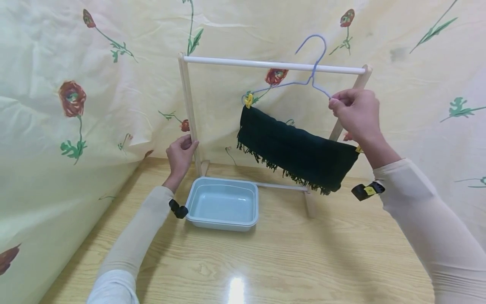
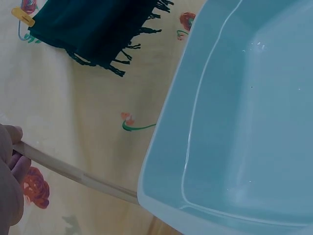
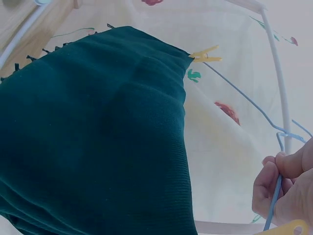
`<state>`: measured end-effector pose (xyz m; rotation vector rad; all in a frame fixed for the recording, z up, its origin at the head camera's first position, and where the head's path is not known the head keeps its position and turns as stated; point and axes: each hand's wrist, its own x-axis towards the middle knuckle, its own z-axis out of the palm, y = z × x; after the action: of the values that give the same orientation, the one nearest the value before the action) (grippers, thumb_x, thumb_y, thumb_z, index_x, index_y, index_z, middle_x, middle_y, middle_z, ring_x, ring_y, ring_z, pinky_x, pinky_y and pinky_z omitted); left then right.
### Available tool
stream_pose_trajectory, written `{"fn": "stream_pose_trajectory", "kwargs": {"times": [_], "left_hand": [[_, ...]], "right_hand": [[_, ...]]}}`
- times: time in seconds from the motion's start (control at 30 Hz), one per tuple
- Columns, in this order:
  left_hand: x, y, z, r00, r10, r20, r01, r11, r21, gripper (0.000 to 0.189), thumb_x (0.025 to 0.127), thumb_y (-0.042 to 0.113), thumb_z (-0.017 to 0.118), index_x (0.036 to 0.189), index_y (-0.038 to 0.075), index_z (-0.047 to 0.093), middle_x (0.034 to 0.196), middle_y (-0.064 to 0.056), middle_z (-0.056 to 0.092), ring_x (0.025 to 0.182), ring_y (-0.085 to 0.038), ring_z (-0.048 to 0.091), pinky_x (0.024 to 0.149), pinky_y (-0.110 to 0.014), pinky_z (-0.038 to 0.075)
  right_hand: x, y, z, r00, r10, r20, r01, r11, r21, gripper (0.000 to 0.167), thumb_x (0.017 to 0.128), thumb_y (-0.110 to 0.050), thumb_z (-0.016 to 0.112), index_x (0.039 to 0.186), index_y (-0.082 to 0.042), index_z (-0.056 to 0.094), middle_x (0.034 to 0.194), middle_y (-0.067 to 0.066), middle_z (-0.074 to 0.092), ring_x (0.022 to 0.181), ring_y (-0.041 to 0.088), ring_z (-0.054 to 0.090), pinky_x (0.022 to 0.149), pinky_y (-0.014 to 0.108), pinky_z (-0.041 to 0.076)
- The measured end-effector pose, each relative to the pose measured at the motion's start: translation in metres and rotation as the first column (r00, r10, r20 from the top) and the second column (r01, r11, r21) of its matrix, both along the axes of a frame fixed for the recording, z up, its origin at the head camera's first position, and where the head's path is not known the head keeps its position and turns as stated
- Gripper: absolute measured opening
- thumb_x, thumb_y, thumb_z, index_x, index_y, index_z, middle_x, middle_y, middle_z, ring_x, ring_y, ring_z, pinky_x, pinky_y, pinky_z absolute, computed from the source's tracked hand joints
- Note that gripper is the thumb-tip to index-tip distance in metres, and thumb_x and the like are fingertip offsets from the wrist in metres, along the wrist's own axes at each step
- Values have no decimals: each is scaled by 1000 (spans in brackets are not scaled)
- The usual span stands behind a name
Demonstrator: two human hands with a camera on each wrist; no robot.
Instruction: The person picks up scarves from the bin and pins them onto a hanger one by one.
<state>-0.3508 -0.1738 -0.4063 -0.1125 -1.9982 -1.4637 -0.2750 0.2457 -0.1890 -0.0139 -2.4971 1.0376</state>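
My right hand (image 1: 358, 112) pinches one sloping arm of a blue wire clothes hanger (image 1: 325, 47) between thumb and fingers. Yellow clothespins (image 1: 248, 100) fasten a dark green fringed scarf (image 1: 296, 143) to the hanger's ends; the scarf slants down to the right. The hanger's neck crosses in front of the rack's white rail (image 1: 243, 63), its hook rising above it; whether the hook bears on the rail I cannot tell. With thumb and fingers, my left hand (image 1: 181, 157) holds the left wooden upright (image 1: 187, 97) of the rack. The right wrist view shows the pinched wire (image 3: 275, 200) closely.
A light blue plastic basin (image 1: 222, 223) stands on the wood-patterned surface (image 1: 288, 257), in front of the rack's left foot and near my left wrist. A lower bar (image 1: 281, 186) joins the rack's feet. Flower-printed cloth (image 1: 125, 84) hangs behind and at the left.
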Motion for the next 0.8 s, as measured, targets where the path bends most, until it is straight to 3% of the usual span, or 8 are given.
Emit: {"fn": "stream_pose_trajectory", "kwargs": {"times": [0.17, 0.47, 0.67, 0.8], "left_hand": [[0, 0, -1, 1000, 5, 13, -5, 1000, -10, 31, 94, 17, 76, 120, 0, 73, 114, -20, 74, 102, -29, 75, 84, -38, 60], [0, 0, -1, 1000, 14, 7, -14, 1000, -21, 32, 94, 18, 76, 120, 1, 73, 112, -19, 75, 100, -29, 75, 83, -39, 60], [-1, 0, 0, 1000, 10, -9, -10, 1000, -23, 30, 93, 16, 77, 119, 0, 74, 111, -19, 75, 99, -29, 75, 82, -41, 60], [-3, 0, -1, 1000, 7, -5, -8, 1000, -18, 30, 93, 15, 77, 119, 0, 74, 111, -19, 75, 99, -29, 75, 83, -41, 60]], "right_hand": [[-1, 0, -7, 1000, 16, 1, -16, 1000, 4, 37, 102, -29, 62, 119, 2, 71, 84, -6, 68, 81, 12, 61, 64, 20, 48], [-2, 0, -15, 1000, 27, 16, -27, 1000, 0, 37, 102, -30, 62, 118, 1, 71, 82, -5, 66, 80, 16, 58, 50, 24, 47], [-4, 0, -24, 999, 45, 7, -45, 999, 1, 34, 102, -26, 63, 116, 4, 71, 80, -7, 67, 79, 17, 63, 62, 19, 48], [-5, 0, -29, 999, 50, 4, -50, 999, -9, 33, 102, -26, 63, 115, 3, 72, 77, -9, 66, 77, 15, 61, 62, 20, 47]]}}
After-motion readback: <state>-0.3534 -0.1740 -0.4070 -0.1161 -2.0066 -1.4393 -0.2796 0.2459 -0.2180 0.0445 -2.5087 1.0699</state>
